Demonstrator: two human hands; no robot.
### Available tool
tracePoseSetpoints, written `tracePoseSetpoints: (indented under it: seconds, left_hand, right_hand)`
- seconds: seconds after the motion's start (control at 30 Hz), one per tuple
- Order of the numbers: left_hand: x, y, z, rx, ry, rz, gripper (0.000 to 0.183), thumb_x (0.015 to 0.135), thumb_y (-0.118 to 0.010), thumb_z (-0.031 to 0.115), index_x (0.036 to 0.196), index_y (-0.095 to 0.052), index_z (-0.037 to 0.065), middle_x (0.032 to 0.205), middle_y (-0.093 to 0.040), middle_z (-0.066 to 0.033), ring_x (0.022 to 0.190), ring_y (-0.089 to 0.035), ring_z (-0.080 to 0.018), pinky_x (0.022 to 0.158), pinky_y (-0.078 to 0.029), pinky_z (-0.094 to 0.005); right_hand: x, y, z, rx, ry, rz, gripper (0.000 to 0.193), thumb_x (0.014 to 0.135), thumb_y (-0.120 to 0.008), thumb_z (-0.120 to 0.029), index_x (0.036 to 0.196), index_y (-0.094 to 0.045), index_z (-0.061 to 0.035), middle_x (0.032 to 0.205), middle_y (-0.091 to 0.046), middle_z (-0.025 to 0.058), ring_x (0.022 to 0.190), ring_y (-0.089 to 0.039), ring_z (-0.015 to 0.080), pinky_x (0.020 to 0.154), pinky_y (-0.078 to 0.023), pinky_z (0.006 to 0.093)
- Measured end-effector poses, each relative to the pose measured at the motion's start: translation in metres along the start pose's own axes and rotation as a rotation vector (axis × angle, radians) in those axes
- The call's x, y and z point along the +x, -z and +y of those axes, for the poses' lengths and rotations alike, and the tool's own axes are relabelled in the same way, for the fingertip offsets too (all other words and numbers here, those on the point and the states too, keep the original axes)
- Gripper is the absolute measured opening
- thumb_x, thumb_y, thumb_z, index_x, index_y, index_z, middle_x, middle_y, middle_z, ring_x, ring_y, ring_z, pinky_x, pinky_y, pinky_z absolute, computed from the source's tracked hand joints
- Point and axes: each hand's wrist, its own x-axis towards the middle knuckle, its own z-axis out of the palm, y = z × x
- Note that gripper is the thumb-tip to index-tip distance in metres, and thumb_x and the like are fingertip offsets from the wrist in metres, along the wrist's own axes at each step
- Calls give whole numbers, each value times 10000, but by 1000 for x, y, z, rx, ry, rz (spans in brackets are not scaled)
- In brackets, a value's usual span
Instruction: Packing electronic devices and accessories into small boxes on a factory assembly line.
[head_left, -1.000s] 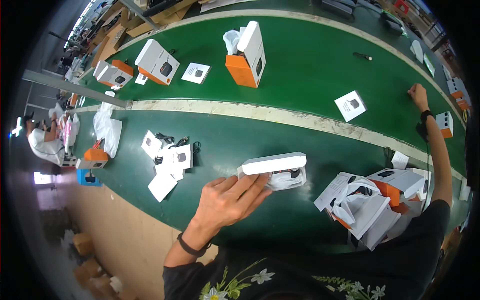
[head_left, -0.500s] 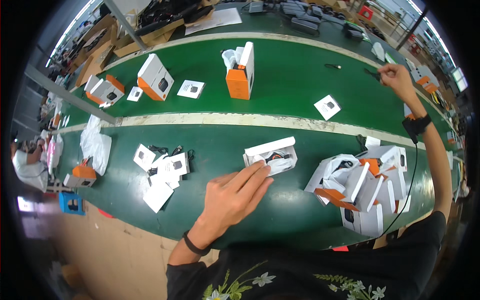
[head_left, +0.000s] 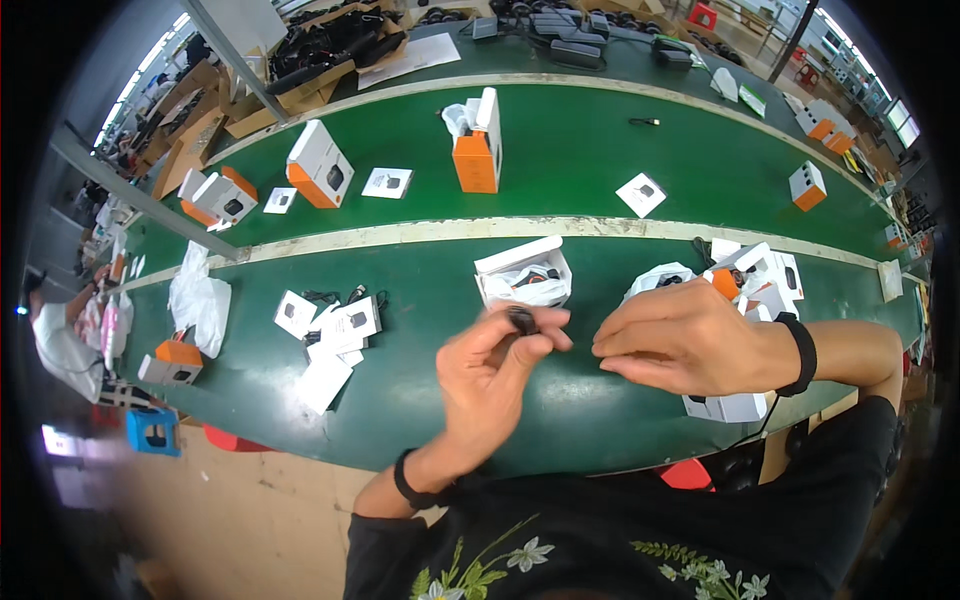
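Floor: tan, sweeping off lower left.
Bench: dark green, right across the near side, catching shine.
Strip: brighter green beyond, pale ledges along both edges.
Pole: grey, slanting at upper left.
Stool: blue, there by the bench's left end.
Window: glowing, far upper right.
Lights: white streaks, upper left.

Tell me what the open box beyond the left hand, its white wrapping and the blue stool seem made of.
Open box: probably matte cardboard; thin, flat, folded panels. White wrapping: likely thin, soft plastic, from its crumples, possibly tissue. Blue stool: apparently smooth moulded plastic, from its even colour.
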Motion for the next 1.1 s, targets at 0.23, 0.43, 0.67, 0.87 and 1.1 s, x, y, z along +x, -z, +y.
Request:
tracePoseSetpoints:
  seconds: [0.23, 0.43, 0.67, 0.87, 1.1]
  left_hand:
    - [45, 24, -18, 1576, -413, -40, 641, 849, -702, -149, 1467, -697, 22, 1158, -695, -122, 1002, -697, -314, 895, -601, -402]
    - [57, 41, -47, 1407, -671, -133, 561, 834, -731, -89, 1382, -730, 32, 985, -721, -87, 890, -715, -272, 762, -606, -384]
    - [54, 44, -49, 1667, -494, -304, 554, 897, -722, -33, 1443, -681, 50, 917, -757, -86, 912, -744, -274, 780, -579, -409]
    - [44, 73, -48, 921, -613, -250, 620, 998, -719, -18, 1585, -531, 53, 1406, -708, -212, 1264, -702, -391, 1123, -541, -461]
    - [65, 74, -75, 652, -73, -225, 552, 846, -848, -88, 1372, -772, 60, 1487, -717, -188, 1438, -648, -342, 1202, -504, -423]
  right_hand:
    - [-9, 5, 13, -52, -198, 78, 98, 900, -822, -32, 986, -801, 8, 1049, -805, 134, 809, -782, 312, 694, -631, 388]
    - [-21, 6, 23, -221, -420, -107, 272, 938, -764, -139, 1129, -770, 55, 1161, -799, 185, 918, -770, 399, 859, -639, 454]
    - [-6, -19, 69, -167, -241, -489, 842, 911, -792, -179, 1634, -429, 51, 1736, -416, 187, 1372, -586, 410, 1042, -612, 480]
    - [14, -19, 74, -256, -204, -682, 881, 877, -844, -136, 1648, -442, 8, 1697, -430, 105, 1258, -590, 379, 963, -647, 459]
    - [13, -32, 79, -252, -152, -580, 663, 905, -835, -197, 1482, -603, 34, 1478, -570, 117, 1247, -600, 370, 978, -642, 461]
